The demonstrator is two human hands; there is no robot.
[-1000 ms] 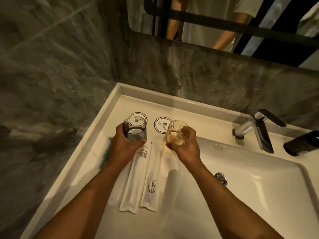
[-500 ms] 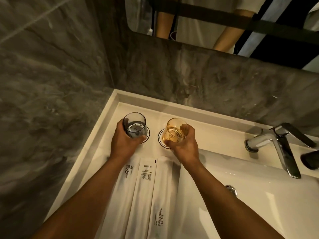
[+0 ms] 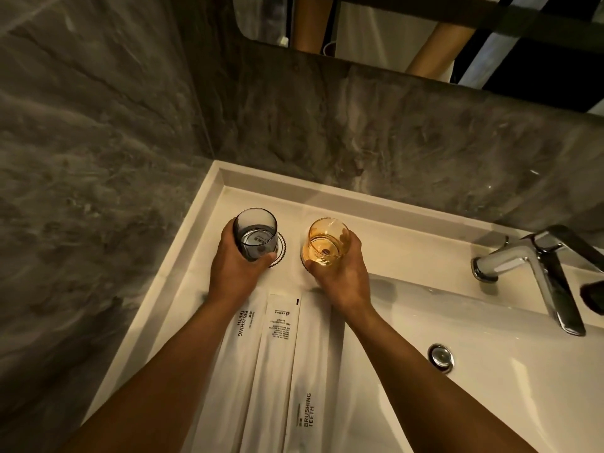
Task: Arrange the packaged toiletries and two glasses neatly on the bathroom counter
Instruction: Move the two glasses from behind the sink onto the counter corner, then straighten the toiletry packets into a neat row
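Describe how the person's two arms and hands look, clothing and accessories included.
Both forearms are bare as far as the frame shows: no sleeve, watch, bracelet or glove. The left hand and the right hand show no rings on the visible fingers. Both arms enter from the bottom edge. The mirror reflection above suggests a short pale sleeve, only partly seen.

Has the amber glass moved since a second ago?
Yes. The amber glass, held by the right hand, came down onto the right round coaster.

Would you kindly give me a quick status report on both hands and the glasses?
Left hand gripping grey glass, right hand gripping amber glass. Both glasses over round coasters. Toiletry packets lined up below. Nothing in the way.
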